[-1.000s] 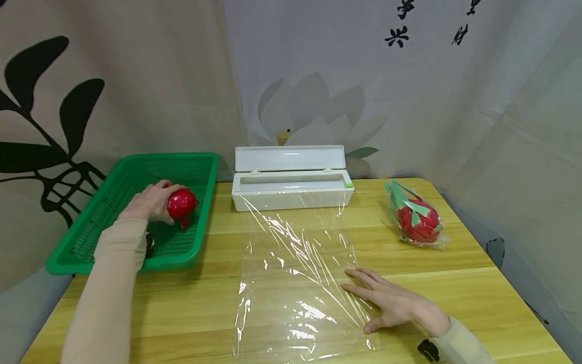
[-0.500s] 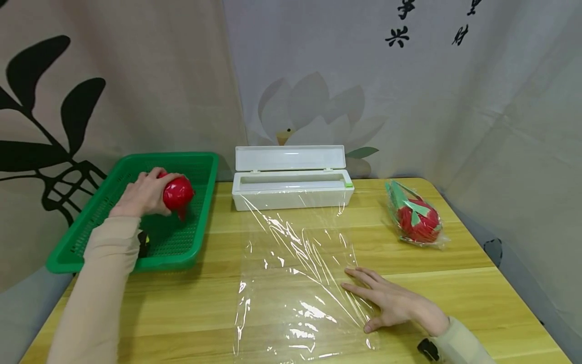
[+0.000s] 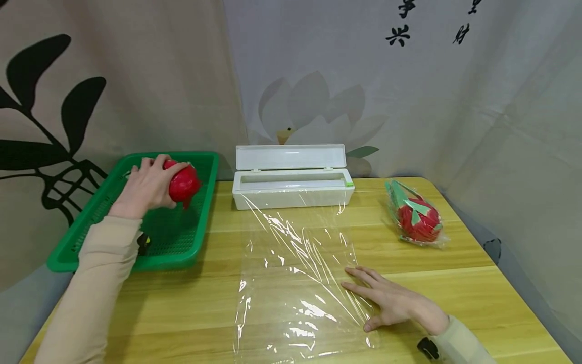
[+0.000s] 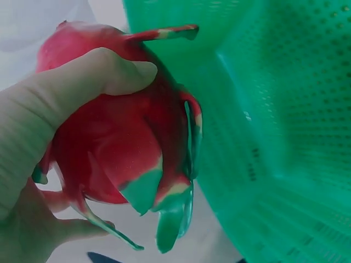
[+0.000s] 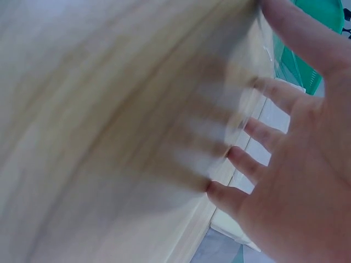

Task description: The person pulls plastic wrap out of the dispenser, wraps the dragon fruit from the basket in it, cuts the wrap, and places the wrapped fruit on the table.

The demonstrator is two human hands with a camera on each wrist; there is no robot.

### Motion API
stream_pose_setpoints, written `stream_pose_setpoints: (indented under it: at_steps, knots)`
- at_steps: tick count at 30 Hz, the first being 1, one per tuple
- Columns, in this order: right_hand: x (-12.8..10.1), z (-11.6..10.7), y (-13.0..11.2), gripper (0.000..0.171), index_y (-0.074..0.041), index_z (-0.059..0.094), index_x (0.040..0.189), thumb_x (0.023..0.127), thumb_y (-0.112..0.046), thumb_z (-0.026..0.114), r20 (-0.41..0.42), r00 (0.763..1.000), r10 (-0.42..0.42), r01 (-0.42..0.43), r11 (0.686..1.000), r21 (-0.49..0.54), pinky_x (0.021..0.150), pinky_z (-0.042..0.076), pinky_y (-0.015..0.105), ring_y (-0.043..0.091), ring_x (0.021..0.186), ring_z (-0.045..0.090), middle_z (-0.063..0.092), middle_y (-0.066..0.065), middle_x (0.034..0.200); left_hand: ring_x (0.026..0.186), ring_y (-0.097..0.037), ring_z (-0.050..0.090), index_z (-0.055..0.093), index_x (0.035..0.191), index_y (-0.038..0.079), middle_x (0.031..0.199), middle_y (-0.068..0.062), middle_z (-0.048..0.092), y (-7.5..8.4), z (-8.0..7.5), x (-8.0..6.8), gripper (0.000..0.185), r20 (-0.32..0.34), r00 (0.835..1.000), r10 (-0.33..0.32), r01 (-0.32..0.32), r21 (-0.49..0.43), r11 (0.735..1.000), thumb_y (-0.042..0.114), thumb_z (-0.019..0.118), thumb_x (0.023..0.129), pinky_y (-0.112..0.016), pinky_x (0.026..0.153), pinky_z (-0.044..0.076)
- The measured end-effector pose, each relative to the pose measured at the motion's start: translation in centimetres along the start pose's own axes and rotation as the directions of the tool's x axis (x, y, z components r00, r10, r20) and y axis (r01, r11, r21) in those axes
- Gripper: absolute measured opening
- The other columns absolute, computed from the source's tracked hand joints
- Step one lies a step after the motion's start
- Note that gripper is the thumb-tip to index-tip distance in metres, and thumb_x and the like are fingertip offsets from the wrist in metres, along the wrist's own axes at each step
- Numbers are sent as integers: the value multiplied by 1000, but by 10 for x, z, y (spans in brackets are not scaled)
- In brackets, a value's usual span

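A pale fabric backdrop (image 3: 173, 81) hangs behind the wood-grained, yellowish worktop (image 3: 477, 298), creased and softly shaded at the right. Dark leaf prints (image 3: 79, 111) spread across its left side, a faint grey lotus print (image 3: 311, 103) marks the middle, and black Chinese characters (image 3: 397, 35) stand at the upper right.

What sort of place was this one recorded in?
Probably a small staged indoor set: a wood-grain table stands before printed hanging cloth, with an open white box and clear film laid out. The wider room is not shown.
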State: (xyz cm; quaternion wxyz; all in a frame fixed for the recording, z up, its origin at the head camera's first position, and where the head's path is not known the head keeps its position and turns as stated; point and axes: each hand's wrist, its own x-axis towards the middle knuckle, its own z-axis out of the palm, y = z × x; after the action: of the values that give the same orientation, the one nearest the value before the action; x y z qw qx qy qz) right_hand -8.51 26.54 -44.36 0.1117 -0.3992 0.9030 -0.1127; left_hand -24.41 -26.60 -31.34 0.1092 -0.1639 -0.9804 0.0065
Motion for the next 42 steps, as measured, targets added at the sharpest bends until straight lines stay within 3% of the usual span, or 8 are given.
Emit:
stream_pose_setpoints:
  at_steps: [15, 21, 27, 32, 39, 42]
  knots:
    - [0, 0, -1, 91, -18, 30, 149, 75, -51, 71, 17, 1000, 20, -20, 1000, 12, 97, 44, 59, 42, 140, 24, 18, 13, 157, 111, -51, 38, 44, 138, 14, 132, -28, 38, 57, -22, -4, 94, -151, 988, 16, -14, 18, 1000, 21, 90, 56, -65, 73, 50]
    - [1, -2, -1, 91, -18, 30, 149, 75, -50, 71, 18, 1000, 21, -21, 1000, 19, 97, 43, 60, 42, 140, 23, 18, 14, 157, 113, -50, 42, 47, 135, 15, 129, -26, 43, 82, -32, -7, 94, -248, 965, 79, -60, 84, 995, 19, 91, 52, -62, 77, 50]
    - [0, -2, -1, 91, -19, 30, 150, 75, -50, 71, 22, 999, 26, -26, 999, 21, 97, 44, 60, 42, 140, 24, 17, 13, 157, 117, -47, 43, 46, 134, 18, 131, -23, 44, 114, -39, -11, 96, -288, 946, 149, -111, 143, 983, 19, 92, 50, -59, 78, 51]
    - [0, -2, -1, 91, -19, 29, 150, 75, -51, 71, 24, 999, 29, -29, 999, 20, 98, 43, 60, 42, 140, 23, 17, 13, 158, 120, -44, 43, 44, 136, 22, 133, -20, 45, 142, -42, -18, 99, -291, 931, 220, -165, 202, 966, 21, 93, 50, -55, 79, 54]
    - [0, -1, -2, 91, -20, 29, 150, 75, -53, 70, 29, 999, 33, -34, 999, 19, 98, 43, 60, 41, 140, 23, 17, 13, 158, 116, -42, 50, 48, 134, 25, 131, -18, 49, 176, -34, -29, 97, -304, 894, 328, -255, 254, 933, 37, 93, 48, -49, 76, 56]
    - [0, -1, -2, 91, -19, 30, 150, 75, -53, 70, 24, 999, 33, -34, 999, 20, 98, 43, 60, 42, 140, 23, 17, 13, 158, 116, -41, 51, 48, 134, 27, 131, -16, 49, 191, -29, -34, 96, -280, 891, 358, -290, 255, 922, 42, 92, 50, -48, 76, 57]
